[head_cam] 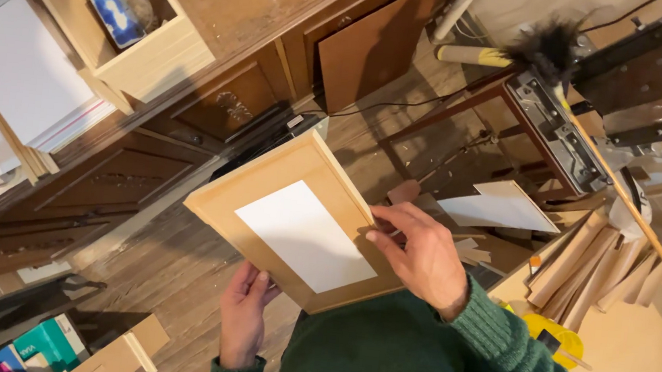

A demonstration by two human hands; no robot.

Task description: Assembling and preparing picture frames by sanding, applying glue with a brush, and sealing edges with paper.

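Green sleeves at frame bottom; left hand (pixel 243 315) fingers grip the wooden frame (pixel 296 215) from beneath, right hand (pixel 421 255) fingers pinch its right edge.

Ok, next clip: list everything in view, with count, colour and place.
Wooden frame: one, light wood with white panel, centre, held.
Wood strips: a bundle, tan, right on the bench.
White offcut: one, right of centre.
Open box: one, pale wood, upper left.
White boards: a stack, far left.
Machine: one, dark, top right.
Yellow round item: one, lower right.
Left hand: under the frame's lower edge.
Right hand: on the frame's right edge, green sleeve.
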